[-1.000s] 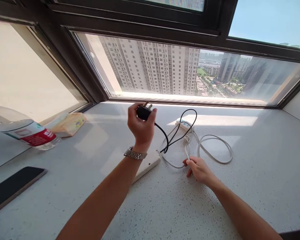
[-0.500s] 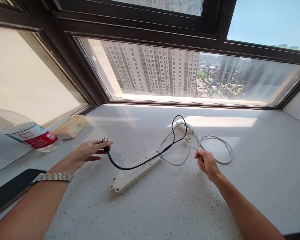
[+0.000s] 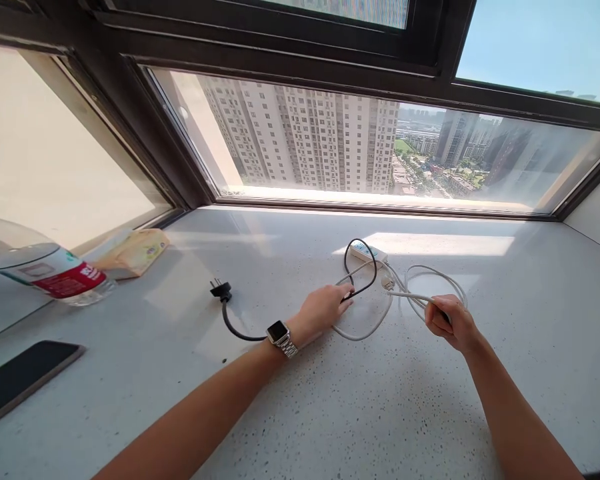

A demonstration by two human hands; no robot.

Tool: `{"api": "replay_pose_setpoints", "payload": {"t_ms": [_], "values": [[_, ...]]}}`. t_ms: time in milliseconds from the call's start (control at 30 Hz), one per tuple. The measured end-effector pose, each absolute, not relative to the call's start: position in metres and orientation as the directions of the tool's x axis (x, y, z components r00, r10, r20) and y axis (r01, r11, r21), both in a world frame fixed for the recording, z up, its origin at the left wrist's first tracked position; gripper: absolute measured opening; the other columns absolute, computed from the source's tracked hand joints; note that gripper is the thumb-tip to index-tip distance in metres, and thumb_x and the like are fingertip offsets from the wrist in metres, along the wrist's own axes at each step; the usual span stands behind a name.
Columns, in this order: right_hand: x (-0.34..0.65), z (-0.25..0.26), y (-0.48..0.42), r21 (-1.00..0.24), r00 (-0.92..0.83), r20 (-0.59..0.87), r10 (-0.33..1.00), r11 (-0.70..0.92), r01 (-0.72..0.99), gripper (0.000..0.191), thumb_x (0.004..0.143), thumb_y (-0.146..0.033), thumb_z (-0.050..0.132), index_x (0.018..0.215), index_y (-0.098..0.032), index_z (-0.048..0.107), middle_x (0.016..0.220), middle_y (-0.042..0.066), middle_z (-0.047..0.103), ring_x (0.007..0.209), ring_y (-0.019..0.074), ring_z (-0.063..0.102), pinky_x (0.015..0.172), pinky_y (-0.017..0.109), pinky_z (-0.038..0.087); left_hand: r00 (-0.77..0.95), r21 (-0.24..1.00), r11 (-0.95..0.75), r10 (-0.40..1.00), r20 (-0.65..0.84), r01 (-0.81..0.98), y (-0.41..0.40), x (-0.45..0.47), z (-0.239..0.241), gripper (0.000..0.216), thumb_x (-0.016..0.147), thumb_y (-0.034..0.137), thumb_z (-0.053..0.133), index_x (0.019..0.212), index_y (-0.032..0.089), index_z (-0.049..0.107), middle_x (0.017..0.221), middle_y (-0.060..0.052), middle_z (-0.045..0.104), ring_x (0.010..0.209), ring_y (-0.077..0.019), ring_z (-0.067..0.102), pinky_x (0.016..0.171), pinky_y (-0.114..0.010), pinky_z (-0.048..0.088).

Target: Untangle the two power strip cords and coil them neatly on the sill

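The speckled white sill (image 3: 330,413) fills the near view under the dark-framed window (image 3: 300,60), with tower blocks outside. At the far left a clear water bottle (image 3: 40,270) with a red label lies on its side, and just right of it sits a yellow tissue pack (image 3: 137,250). A dark phone (image 3: 23,380) lies flat at the near left edge.

In the middle of the sill the cables are tangled together. The white cable (image 3: 415,293) loops about near the centre right, running back to a small white socket block (image 3: 367,252) at the far side. My right hand (image 3: 453,323) is clenched around a stretch of this white cable, lifting it a little off the sill. The black cable (image 3: 360,267) makes a small loop over the white one, then passes under my left hand (image 3: 323,310) and curves away to the left, ending in the black plug (image 3: 221,290), which lies on the sill with its pins pointing away from me, well apart from both hands. My left hand lies over the black cable with the fingertips pinching it near the loop; a watch (image 3: 280,333) is on that wrist.
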State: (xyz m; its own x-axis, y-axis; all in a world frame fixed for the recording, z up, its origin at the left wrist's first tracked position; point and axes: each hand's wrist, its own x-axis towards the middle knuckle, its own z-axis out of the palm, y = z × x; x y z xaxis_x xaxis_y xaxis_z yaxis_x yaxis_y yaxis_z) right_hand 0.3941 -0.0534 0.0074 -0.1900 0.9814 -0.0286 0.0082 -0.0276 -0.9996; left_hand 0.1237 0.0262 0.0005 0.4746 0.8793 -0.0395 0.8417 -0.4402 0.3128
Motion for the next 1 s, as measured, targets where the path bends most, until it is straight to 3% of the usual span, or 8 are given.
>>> {"api": "replay_pose_setpoints", "payload": {"t_ms": [167, 267, 400, 500, 633, 700, 833, 1000], "values": [[0.423, 0.009, -0.058, -0.946, -0.336, -0.183, 0.924, -0.073, 0.316, 0.044, 0.076, -0.054, 0.051, 0.057, -0.018, 0.068, 0.038, -0.007, 0.026, 0.039, 0.0077, 0.020, 0.044, 0.027, 0.018, 0.371, 0.639, -0.345, 0.923, 0.099, 0.688, 0.042, 0.101, 0.008, 0.035, 0.087, 0.036, 0.044, 0.106, 0.013, 0.063, 0.064, -0.003, 0.059, 0.053, -0.0143, 0.050, 0.050, -0.024, 0.036], [0.423, 0.011, -0.058, -0.874, -0.290, -0.257, 0.922, -0.093, 0.477, 0.038, 0.082, -0.045, 0.050, 0.064, -0.017, 0.070, 0.044, -0.006, 0.031, 0.042, 0.0077, 0.023, 0.045, 0.025, 0.022, 0.437, 0.827, -0.268, 0.899, 0.030, 0.494, 0.040, 0.089, 0.022, 0.045, 0.084, 0.048, 0.049, 0.111, 0.013, 0.059, 0.057, 0.005, 0.045, 0.045, -0.0097, 0.038, 0.043, -0.021, 0.030], [0.405, 0.020, -0.050, -0.747, -0.273, -0.363, 0.891, -0.103, 0.657, 0.022, 0.078, -0.037, 0.060, 0.082, -0.018, 0.071, 0.076, 0.005, 0.064, 0.054, 0.0120, 0.051, 0.049, 0.026, 0.037, 0.501, 0.903, -0.212, 0.866, -0.004, 0.373, 0.032, 0.086, 0.039, 0.041, 0.082, 0.051, 0.055, 0.101, 0.015, 0.060, 0.051, 0.009, 0.032, 0.040, -0.0060, 0.026, 0.038, -0.019, 0.022], [0.387, 0.026, -0.033, -0.690, -0.223, -0.318, 0.922, -0.064, 0.721, 0.040, 0.074, -0.044, 0.070, 0.106, -0.020, 0.069, 0.110, 0.013, 0.068, 0.081, 0.0223, 0.064, 0.061, 0.029, 0.045, 0.488, 0.944, -0.193, 0.872, 0.040, 0.266, 0.028, 0.083, 0.050, 0.037, 0.078, 0.051, 0.060, 0.093, 0.016, 0.059, 0.049, 0.009, 0.029, 0.039, -0.0052, 0.025, 0.037, -0.018, 0.022], [0.357, 0.020, 0.004, -0.666, -0.045, -0.140, 0.989, -0.060, 0.744, 0.067, 0.076, -0.056, 0.067, 0.130, -0.017, 0.057, 0.135, 0.019, 0.056, 0.115, 0.0349, 0.055, 0.081, 0.038, 0.046, 0.442, 0.975, -0.173, 0.892, 0.096, 0.137, 0.023, 0.071, 0.067, 0.037, 0.074, 0.049, 0.066, 0.090, 0.018, 0.057, 0.049, 0.010, 0.027, 0.039, -0.0047, 0.022, 0.037, -0.018, 0.024], [0.342, 0.012, 0.023, -0.682, 0.006, -0.088, 0.996, -0.064, 0.728, 0.064, 0.078, -0.052, 0.068, 0.131, -0.018, 0.056, 0.133, 0.018, 0.057, 0.119, 0.0352, 0.053, 0.086, 0.039, 0.045, 0.426, 0.981, -0.162, 0.899, 0.102, 0.107, 0.020, 0.064, 0.073, 0.038, 0.073, 0.049, 0.069, 0.093, 0.018, 0.057, 0.048, 0.011, 0.026, 0.039, -0.0042, 0.020, 0.037, -0.018, 0.022], [0.321, -0.006, 0.050, -0.789, -0.057, -0.116, 0.992, -0.057, 0.612, 0.024, 0.084, -0.035, 0.062, 0.098, -0.017, 0.068, 0.097, 0.011, 0.070, 0.091, 0.0259, 0.065, 0.074, 0.033, 0.048, 0.438, 0.975, -0.149, 0.897, 0.064, 0.163, 0.017, 0.059, 0.081, 0.038, 0.075, 0.049, 0.067, 0.094, 0.017, 0.060, 0.044, 0.010, 0.030, 0.036, -0.0046, 0.024, 0.036, -0.018, 0.023], [0.311, -0.016, 0.050, -0.824, -0.033, -0.099, 0.995, -0.063, 0.563, 0.022, 0.088, -0.036, 0.055, 0.092, -0.016, 0.064, 0.091, 0.009, 0.069, 0.081, 0.0204, 0.065, 0.069, 0.031, 0.050, 0.418, 0.893, -0.331, 0.889, 0.188, 0.304, 0.027, 0.065, 0.091, 0.038, 0.071, 0.054, 0.068, 0.074, 0.016, 0.066, 0.069, -0.005, 0.063, 0.058, -0.0128, 0.054, 0.050, -0.023, 0.046]]}}
